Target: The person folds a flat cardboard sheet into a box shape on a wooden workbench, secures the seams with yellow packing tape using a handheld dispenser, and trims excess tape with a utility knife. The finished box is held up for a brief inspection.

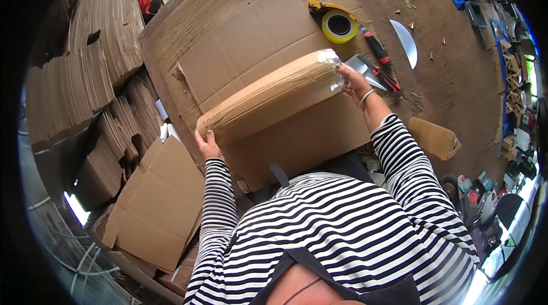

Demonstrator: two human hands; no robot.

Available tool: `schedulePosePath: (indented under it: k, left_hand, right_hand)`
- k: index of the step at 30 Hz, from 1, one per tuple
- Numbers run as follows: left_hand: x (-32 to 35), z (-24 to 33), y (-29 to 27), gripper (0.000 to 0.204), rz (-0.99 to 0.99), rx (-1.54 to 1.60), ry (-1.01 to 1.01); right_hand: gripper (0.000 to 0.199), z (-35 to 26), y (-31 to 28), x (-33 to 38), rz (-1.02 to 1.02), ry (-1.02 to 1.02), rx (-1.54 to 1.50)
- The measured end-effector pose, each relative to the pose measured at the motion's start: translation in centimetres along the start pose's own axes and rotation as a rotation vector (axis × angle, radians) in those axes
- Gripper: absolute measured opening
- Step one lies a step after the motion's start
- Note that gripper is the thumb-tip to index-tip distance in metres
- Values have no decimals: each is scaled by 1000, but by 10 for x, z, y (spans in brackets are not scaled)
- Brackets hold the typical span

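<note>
Striped sleeves enter from below. Head view: left hand (pixel 208 146) clenched on the near-left end of the cardboard bundle (pixel 268 96), right hand (pixel 353 82) clenched on its plastic-wrapped far-right end. Bundle held above the flat cardboard sheet (pixel 251 36) on the counter (pixel 456 88). Long axis runs lower-left to upper-right. Judged stiff, moderately heavy, wrap slippery; end grips suit it. Tape roll (pixel 339 25) lies beyond.
</note>
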State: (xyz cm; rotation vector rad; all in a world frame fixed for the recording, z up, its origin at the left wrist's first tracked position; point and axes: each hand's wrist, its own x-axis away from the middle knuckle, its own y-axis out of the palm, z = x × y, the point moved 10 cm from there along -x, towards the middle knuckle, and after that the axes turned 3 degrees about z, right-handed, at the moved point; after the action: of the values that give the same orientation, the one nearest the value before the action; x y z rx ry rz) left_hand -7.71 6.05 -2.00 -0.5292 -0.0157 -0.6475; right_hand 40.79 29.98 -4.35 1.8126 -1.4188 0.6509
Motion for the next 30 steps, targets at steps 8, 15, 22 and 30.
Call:
schedulePosePath:
  k: [8, 15, 22, 30]
  left_hand:
    - [25, 157, 91, 75, -105, -856, 594]
    - [113, 255, 336, 110, -858, -743, 723]
    - [128, 258, 395, 113, -991, -863, 801]
    - [133, 262, 398, 112, -969, -828, 807]
  right_hand:
    - [77, 32, -23, 1, 192, -258, -295]
    - [91, 61, 8, -10, -180, -47, -419]
    - [90, 67, 1, -24, -170, -2, -445]
    - [81, 60, -1, -20, -216, -33, -627]
